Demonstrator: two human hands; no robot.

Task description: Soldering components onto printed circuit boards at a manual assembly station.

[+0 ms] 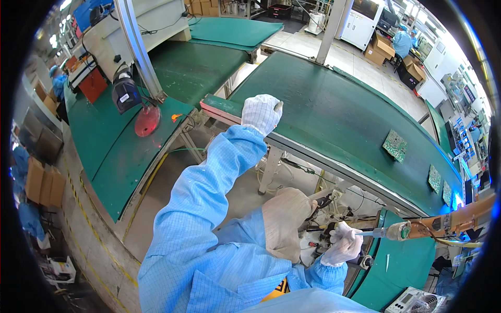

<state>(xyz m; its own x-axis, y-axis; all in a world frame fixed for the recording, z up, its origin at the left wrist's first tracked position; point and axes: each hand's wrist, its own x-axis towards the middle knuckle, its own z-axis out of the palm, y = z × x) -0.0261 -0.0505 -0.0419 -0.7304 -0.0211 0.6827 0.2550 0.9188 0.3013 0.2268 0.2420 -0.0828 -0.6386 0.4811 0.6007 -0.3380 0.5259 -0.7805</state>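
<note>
My left hand (262, 113), in a white gloved fist, rests at the near edge of the green conveyor belt (318, 115), beside a reddish strip (222, 111) along its end. Nothing shows sticking out of that fist. Low on the right, my right hand (342, 245), also gloved, has its fingers closed around the end of a thin pale-blue rod (369, 233). The rod runs into a clear fitting on a thick copper-coloured tube (451, 220). What the rod belongs to cannot be made out. Several green circuit boards, one of them larger (395, 145), lie on the belt's right part.
A red-lit disc (147, 121) lies under a black scanner-like device (125, 94) on the left green table. Cables and hoses crowd below the conveyor. A grey box with a fan (416, 301) sits lower right, near a small white pointed piece (387, 262). People work far off.
</note>
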